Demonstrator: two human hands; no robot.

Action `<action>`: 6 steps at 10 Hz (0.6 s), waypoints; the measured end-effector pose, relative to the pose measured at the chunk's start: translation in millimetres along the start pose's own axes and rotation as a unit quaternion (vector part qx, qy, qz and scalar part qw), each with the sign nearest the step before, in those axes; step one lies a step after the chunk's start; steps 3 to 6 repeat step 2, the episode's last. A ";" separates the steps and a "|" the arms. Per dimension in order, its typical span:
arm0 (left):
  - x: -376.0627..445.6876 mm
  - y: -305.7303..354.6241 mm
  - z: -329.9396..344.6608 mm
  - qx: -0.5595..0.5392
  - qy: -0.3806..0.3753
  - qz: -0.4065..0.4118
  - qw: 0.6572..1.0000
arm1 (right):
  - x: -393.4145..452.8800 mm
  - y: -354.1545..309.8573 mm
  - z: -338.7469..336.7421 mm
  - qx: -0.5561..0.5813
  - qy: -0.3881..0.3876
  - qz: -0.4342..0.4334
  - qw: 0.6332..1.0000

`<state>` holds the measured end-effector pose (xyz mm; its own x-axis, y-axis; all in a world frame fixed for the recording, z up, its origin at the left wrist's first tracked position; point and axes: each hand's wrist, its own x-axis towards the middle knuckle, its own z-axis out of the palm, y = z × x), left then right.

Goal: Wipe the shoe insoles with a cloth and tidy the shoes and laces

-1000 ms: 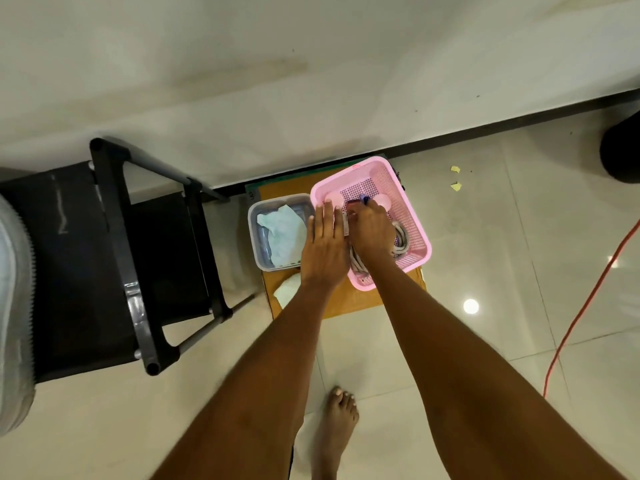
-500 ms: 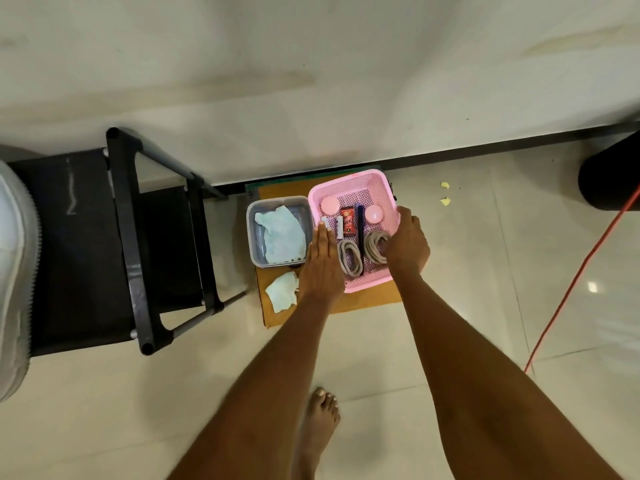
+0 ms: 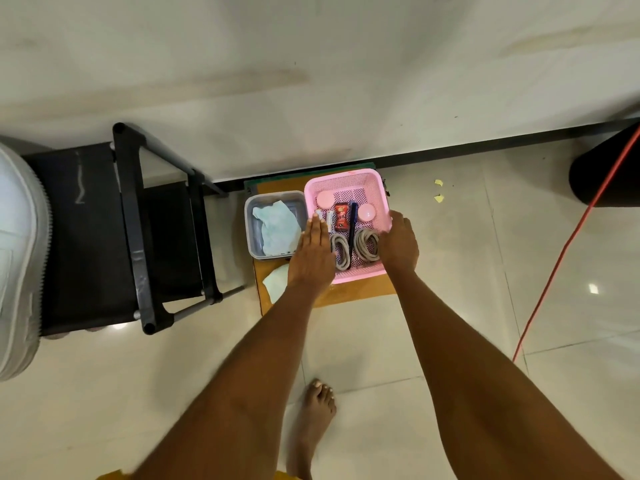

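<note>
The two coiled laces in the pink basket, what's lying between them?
In the head view, a dark blue pen lies lengthwise between the left lace coil and the right lace coil on the pink basket floor.

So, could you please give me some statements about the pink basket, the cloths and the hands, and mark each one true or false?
1. Two coiled laces lie in the pink basket. True.
2. The grey tub stands to the right of the basket. False: it stands to the left, close beside it.
3. A light cloth lies inside the tub. True.
4. The left hand is a fist. False: its fingers are straight, lying over the basket's left edge.
5. The right hand is at the basket's right side. True.
6. The basket sits on the black chair. False: it sits on a brown board.
</note>
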<state>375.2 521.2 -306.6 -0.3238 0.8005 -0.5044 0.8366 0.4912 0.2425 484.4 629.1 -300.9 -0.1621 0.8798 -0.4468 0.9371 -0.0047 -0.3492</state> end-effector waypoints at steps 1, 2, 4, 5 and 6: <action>-11.9 6.3 -16.2 -0.014 0.000 -0.009 1.000 | -11.9 -6.7 -7.9 -0.051 0.028 -0.034 0.998; -39.1 16.3 -21.2 -0.039 0.018 -0.009 0.999 | -49.6 -1.5 -6.1 -0.090 0.025 -0.126 0.988; -39.1 16.3 -21.2 -0.039 0.018 -0.009 0.999 | -49.6 -1.5 -6.1 -0.090 0.025 -0.126 0.988; -39.1 16.3 -21.2 -0.039 0.018 -0.009 0.999 | -49.6 -1.5 -6.1 -0.090 0.025 -0.126 0.988; -39.1 16.3 -21.2 -0.039 0.018 -0.009 0.999 | -49.6 -1.5 -6.1 -0.090 0.025 -0.126 0.988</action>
